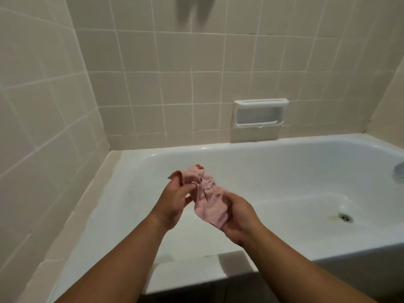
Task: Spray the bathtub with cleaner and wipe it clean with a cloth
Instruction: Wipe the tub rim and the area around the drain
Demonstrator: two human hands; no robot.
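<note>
Two hands, one cloth, one tub.
Left hand (172,200) and right hand (239,217) both grip the crumpled pink cloth (207,200) above the white tub (284,162); one drain (345,217).

A white recessed soap dish (260,113) is set into the back wall of beige square tiles (175,88) with pale grout lines. The tiled side wall (43,106) lies well to the left of the soap dish. Far up and left of the soap dish, at the picture's top edge, hangs a blurred grey shape (192,7) that cannot be made out.
</note>
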